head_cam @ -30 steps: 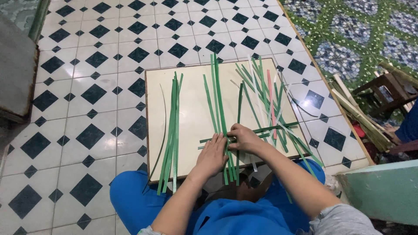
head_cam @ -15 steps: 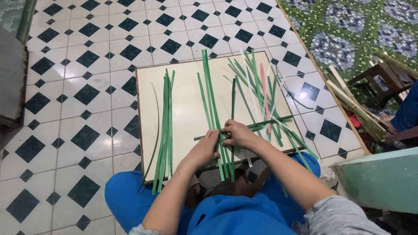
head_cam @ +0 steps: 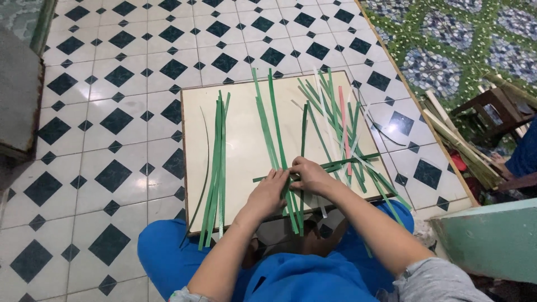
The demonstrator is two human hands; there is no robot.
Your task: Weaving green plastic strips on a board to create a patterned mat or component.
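I see left hand [head_cam: 269, 193] and right hand [head_cam: 309, 175], fingers pressed flat on crossed green strips [head_cam: 279, 151] near the board's [head_cam: 246, 112] edge; judged risk: lifting pressure lets strips slide apart.

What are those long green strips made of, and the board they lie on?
The green strips look like thin plastic or dyed leaf: flat, even in width, slightly glossy, and bending easily. Which one is hard to tell. The board seems to be smooth, cream-coated wood or laminate, with a darker brown edge showing.
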